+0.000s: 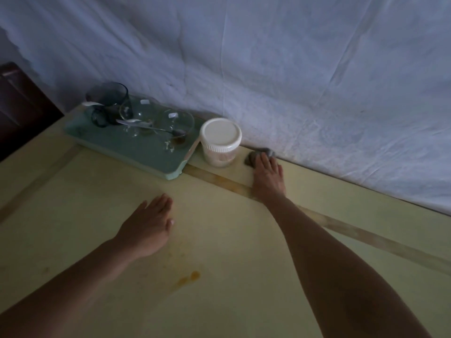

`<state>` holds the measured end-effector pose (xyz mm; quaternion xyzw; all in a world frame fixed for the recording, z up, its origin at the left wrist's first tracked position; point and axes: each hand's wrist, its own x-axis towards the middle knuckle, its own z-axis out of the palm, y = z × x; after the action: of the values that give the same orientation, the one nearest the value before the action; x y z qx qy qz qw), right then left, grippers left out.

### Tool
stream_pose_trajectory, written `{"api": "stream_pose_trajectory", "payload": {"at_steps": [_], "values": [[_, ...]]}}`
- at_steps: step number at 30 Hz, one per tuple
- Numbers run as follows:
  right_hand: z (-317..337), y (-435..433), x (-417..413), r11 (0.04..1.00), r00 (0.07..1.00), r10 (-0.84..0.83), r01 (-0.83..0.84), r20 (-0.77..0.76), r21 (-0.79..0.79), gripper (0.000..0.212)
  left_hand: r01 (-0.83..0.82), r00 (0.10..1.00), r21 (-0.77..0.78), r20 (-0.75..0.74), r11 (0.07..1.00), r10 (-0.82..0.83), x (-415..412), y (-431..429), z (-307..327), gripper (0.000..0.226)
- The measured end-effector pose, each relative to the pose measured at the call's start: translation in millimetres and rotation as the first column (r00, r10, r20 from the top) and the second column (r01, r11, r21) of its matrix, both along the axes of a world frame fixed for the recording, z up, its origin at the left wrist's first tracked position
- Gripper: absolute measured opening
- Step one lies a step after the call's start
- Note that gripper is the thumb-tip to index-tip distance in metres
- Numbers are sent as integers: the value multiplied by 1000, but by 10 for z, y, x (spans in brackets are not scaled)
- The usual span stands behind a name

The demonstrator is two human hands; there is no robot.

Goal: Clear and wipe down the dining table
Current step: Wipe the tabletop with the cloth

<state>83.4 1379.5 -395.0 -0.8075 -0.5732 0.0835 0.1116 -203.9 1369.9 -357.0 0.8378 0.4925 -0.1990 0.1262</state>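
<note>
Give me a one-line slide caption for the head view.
Right hand presses grey cloth at table's far edge; left hand rests flat.

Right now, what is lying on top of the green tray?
On the green tray stand a dark glass mug, clear glass bowls and a spoon. What lies under the bowls is hard to make out.

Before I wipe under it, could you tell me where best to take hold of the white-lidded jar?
Probably grip the jar around its ribbed lid rim, from above or the front. The tray crowds its left, the sheet hangs close behind, and the right hand with the cloth sits to its right.
</note>
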Motion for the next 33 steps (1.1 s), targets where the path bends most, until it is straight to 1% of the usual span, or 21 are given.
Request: {"api": "stream_pose_trajectory", "payload": {"at_steps": [3,8,12,14,15,16,18,20,21,22,24,26,27,29,30,31,32,33], "values": [[56,58,-199,994,994,106,-105,14,-20,72,3,1000,9,1,1000,-3,3,0,19,56],[76,-344,-482,959,959,283,-284,-10,-21,68,14,1000,18,-17,1000,-14,12,-14,19,56],[79,-774,-696,868,869,495,-495,7,-32,67,23,999,10,-27,1000,-23,-1,4,65,55],[93,-878,-654,829,831,557,-555,4,-66,69,21,999,-3,-31,1000,-22,-5,-2,59,55],[94,-862,-590,833,836,549,-545,17,-101,72,19,999,-9,-29,1000,-19,-7,-1,56,55],[80,-805,-534,861,865,500,-493,34,-127,77,17,999,-12,-30,1000,-17,-25,-6,52,55],[94,-602,-426,948,954,297,-288,47,-134,86,6,1000,-12,-9,1000,-6,-23,-7,38,55],[107,-441,-494,993,997,79,-81,-27,-89,77,1,1000,-2,0,1000,-1,-59,-22,32,54],[106,-407,-556,997,998,36,-39,-54,-63,71,8,1000,6,4,1000,-8,-47,-17,38,54],[103,-426,-668,997,997,52,-55,-62,-56,67,13,1000,12,3,1000,-13,-49,-25,37,53],[78,-576,-926,978,979,194,-198,-57,-62,64,19,1000,10,-11,1000,-19,-22,14,50,52],[63,-833,-1213,929,930,362,-366,-62,-61,63,17,1000,-40,-18,999,-18,-7,40,136,48],[38,-992,-1343,892,894,445,-448,-60,-62,64,31,999,-52,-21,998,-33,-24,36,180,46],[-47,-1273,-1474,794,796,604,-606,-43,-46,64,58,998,-8,-8,998,-58,-147,7,227,46],[-68,-1380,-1454,757,758,651,-653,-51,-39,65,38,999,12,5,999,-38,-273,-39,249,48],[-57,-1456,-1402,743,744,667,-668,-54,-33,66,9,1000,18,15,1000,-9,-446,-92,265,51],[-61,-1497,-1296,760,761,649,-649,-22,-34,69,-19,1000,16,13,1000,19,-621,-131,261,52],[-40,-1507,-1191,804,804,594,-592,29,-51,74,-53,999,7,0,999,53,-811,-162,247,52]]}}
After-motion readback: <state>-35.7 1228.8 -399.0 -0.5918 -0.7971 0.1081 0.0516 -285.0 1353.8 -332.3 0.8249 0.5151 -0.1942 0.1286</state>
